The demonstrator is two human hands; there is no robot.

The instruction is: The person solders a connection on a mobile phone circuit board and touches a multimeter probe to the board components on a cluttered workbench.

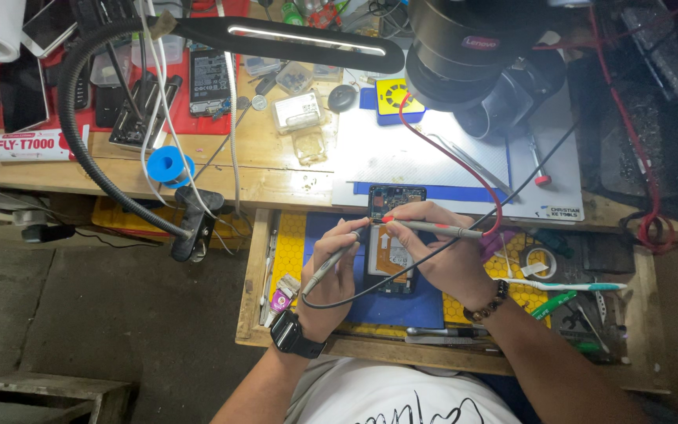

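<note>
The left hand is closed around a grey probe with a black lead, its tip angled up toward the top end of an opened phone, while the right hand pinches a second probe with a red tip and red lead, laid almost flat across the phone's upper circuit board. The hands sit close together, one at each side of the phone, which rests on a blue mat in a pulled-out wooden drawer under the front edge of the surface. A black watch is on the left wrist and a bead bracelet on the right. The black lead loops over the phone's middle and the red lead arcs back across a white mat toward the microscope at the back. As I judge it, the tips are near each other over crowded parts, so a slip could bridge two contacts; a tug on the looping black lead could drag the phone or pull a tip off. Near the left edge lie a blue solder spool, a glue tube and the lamp clamp.
</note>
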